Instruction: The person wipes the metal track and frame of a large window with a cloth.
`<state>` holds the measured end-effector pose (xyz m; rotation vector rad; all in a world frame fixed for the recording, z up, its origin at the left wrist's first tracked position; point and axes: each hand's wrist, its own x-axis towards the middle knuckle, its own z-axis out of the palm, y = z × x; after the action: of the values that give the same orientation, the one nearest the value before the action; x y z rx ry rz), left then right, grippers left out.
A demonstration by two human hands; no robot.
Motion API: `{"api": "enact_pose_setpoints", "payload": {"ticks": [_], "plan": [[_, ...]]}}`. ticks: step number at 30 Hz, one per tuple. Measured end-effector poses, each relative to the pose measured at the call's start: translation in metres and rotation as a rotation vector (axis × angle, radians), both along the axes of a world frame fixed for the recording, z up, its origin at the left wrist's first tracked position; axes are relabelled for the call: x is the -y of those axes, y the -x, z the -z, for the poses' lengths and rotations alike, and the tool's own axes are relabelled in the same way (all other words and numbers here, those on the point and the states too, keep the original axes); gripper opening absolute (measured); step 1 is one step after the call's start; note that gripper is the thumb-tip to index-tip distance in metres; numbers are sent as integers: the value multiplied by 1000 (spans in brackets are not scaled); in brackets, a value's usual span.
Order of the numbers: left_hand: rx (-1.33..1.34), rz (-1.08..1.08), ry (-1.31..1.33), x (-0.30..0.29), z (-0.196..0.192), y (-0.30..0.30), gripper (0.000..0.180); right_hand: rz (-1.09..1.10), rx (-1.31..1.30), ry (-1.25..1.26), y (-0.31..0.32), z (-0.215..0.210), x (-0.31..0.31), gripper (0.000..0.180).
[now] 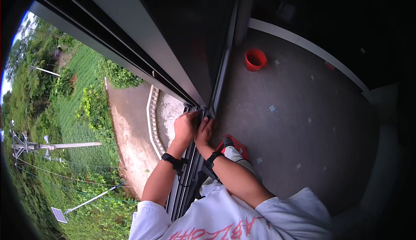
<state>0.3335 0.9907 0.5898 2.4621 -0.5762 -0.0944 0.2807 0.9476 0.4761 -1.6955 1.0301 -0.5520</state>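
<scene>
My left hand [184,129] is closed, its fingers curled down at the sill track [180,201], by the lower end of the grey metal window frame [143,36]. Whatever sits inside those fingers is hidden. Right beside it, my right hand [205,131] rests on the inner side of the track, fingers stretched toward the foot of the dark sash [190,32]. Nothing shows in that hand. Both wrists wear black straps.
A red bucket [255,60] stands on the grey tiled floor [299,123]. My foot rests by a red plastic object [239,148], partly hidden. Outside, far below, are a paved yard [130,131], a pale railing [152,118], greenery and a utility pole [73,145].
</scene>
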Motion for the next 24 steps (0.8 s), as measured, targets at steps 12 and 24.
{"api": "enact_pose_setpoints", "payload": {"ticks": [12, 24], "plan": [[-133, 4, 14, -43, -9, 32, 17, 31, -66, 87, 1, -37, -2, 38], [-278, -54, 1, -103, -26, 119, 9, -12, -127, 30, 6, -49, 9, 48]]}}
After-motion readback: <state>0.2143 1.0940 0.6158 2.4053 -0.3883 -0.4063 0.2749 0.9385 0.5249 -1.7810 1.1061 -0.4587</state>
